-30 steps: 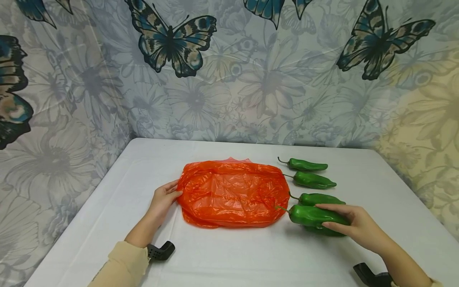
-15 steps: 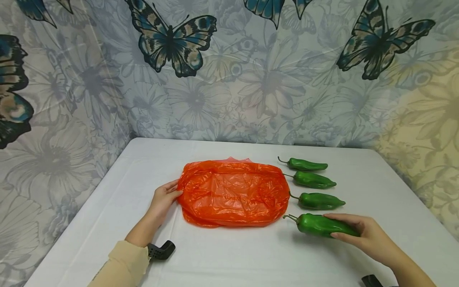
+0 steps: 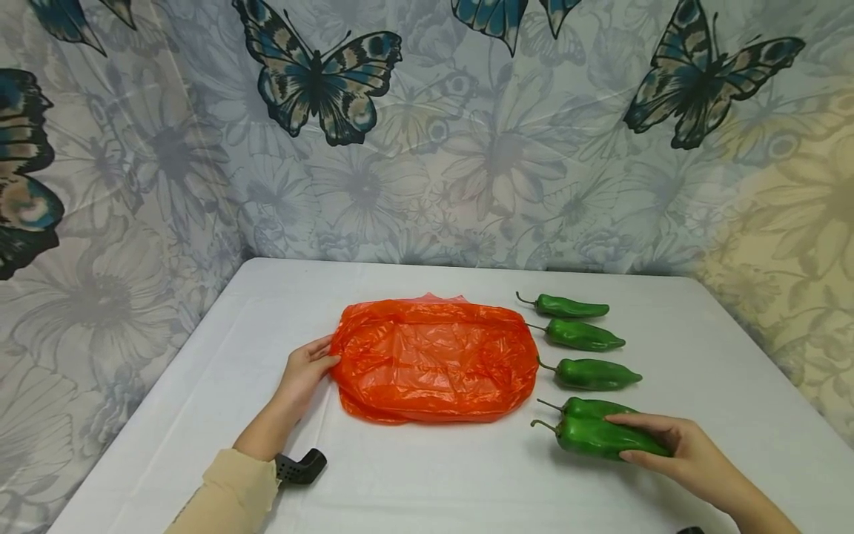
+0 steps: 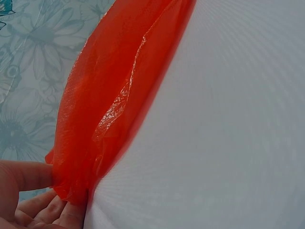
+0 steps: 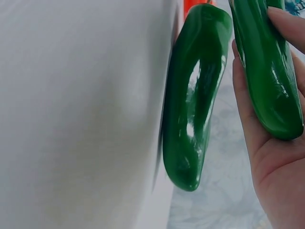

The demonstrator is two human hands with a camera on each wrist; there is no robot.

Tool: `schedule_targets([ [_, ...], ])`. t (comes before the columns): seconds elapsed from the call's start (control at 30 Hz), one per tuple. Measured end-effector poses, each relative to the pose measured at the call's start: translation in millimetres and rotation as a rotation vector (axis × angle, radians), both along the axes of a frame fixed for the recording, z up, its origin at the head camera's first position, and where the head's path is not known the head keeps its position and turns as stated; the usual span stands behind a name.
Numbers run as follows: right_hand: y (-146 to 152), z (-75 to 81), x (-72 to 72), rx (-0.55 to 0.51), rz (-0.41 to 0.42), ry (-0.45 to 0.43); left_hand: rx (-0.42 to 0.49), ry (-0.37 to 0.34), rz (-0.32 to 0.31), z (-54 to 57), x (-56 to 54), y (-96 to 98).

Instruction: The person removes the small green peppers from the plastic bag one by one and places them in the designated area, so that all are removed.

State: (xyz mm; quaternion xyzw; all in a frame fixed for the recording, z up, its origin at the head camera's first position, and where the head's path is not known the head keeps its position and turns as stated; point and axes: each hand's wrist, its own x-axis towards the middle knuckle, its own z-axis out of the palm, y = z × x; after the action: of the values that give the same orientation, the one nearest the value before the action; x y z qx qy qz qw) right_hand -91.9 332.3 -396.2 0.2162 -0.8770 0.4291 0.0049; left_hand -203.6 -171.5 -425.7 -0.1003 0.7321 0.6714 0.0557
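Note:
A crinkled orange-red plastic bag (image 3: 434, 363) lies spread on the white table. At its left edge my left hand (image 3: 303, 374) pinches the plastic; the left wrist view has the thumb on one side of the bag's edge (image 4: 102, 109) and fingers on the other. My right hand (image 3: 687, 449) holds a glossy green pepper (image 3: 607, 439), stem pointing left, near the table's front right. Close behind it lies another green pepper (image 3: 590, 408), partly covered in the head view. The right wrist view shows the held pepper (image 5: 267, 71) between thumb and fingers, beside the lying pepper (image 5: 195, 105).
Farther back, right of the bag, three more green peppers lie in a column: a near one (image 3: 597, 374), a middle one (image 3: 583, 335) and a far one (image 3: 570, 305). A butterfly-patterned cloth (image 3: 467, 170) hangs behind the white table (image 3: 293, 285).
My right hand has moved toward the front and slightly right, carrying its pepper away from the column. The pepper behind it shows again from under it. The left hand and bag stay put.

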Motion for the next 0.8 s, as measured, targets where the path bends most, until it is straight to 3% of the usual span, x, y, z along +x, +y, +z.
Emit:
schedule_targets([
  [0.37, 18, -8.4, 4.2, 0.038, -0.022, -0.075, -0.007, 0.011, -0.009, -0.3, 0.7, 0.4],
  [0.8, 24, -15.0, 3.6, -0.013, 0.136, -0.107, -0.023, -0.007, -0.01, 0.3, -0.3, 0.0],
])
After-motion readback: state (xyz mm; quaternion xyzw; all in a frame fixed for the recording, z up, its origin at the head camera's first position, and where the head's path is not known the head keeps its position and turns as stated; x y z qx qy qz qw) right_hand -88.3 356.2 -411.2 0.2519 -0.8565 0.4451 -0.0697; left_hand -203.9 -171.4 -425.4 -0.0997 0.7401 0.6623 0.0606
